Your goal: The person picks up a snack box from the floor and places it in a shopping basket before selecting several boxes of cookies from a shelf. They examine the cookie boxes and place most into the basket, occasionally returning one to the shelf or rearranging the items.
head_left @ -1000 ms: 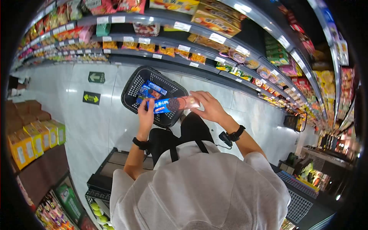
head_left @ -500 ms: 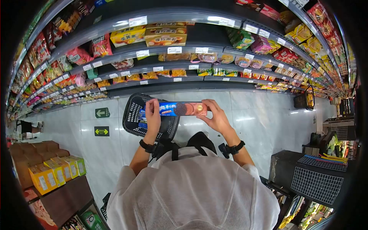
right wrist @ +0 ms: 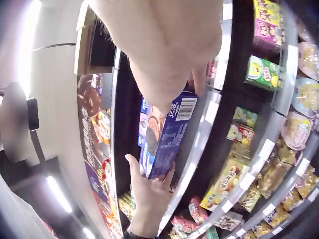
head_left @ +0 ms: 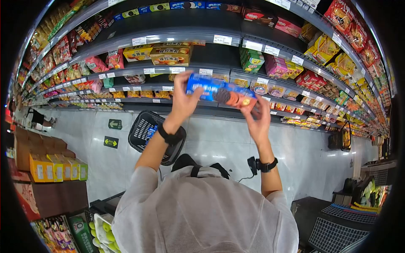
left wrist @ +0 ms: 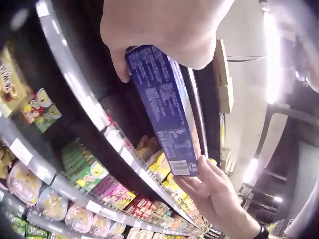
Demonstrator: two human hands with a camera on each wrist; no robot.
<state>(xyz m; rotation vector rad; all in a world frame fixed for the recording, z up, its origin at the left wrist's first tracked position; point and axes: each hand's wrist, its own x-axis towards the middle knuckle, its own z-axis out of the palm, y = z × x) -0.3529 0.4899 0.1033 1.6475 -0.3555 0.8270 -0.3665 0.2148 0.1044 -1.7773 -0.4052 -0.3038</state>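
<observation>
A blue cookie box (head_left: 219, 93) with dark sandwich cookies and a reddish end on its front is held out before the shelves. My left hand (head_left: 184, 100) grips its left end, fingers and thumb round the edges. At the opposite, reddish end, my right hand (head_left: 258, 119) pinches the lower corner. The left wrist view shows the dark blue printed side (left wrist: 164, 109) of the box, its barcode close to the right hand's fingertips. From the right wrist, the box (right wrist: 167, 142) spans between both hands.
Below the left forearm, a black basket (head_left: 142, 122) holding blue packs (head_left: 152, 131) stands on the tiled floor. Ahead run curved shelves (head_left: 202, 36), with a row of cookie boxes (head_left: 187, 5) on the upper one. Yellow cartons (head_left: 42, 168) are at the left, another basket (head_left: 339, 141) at the right.
Both hands have carried the cookie box up and forward from over the basket to in front of the shelves. The box now tilts, its right end lower. The head view takes in higher shelves.
</observation>
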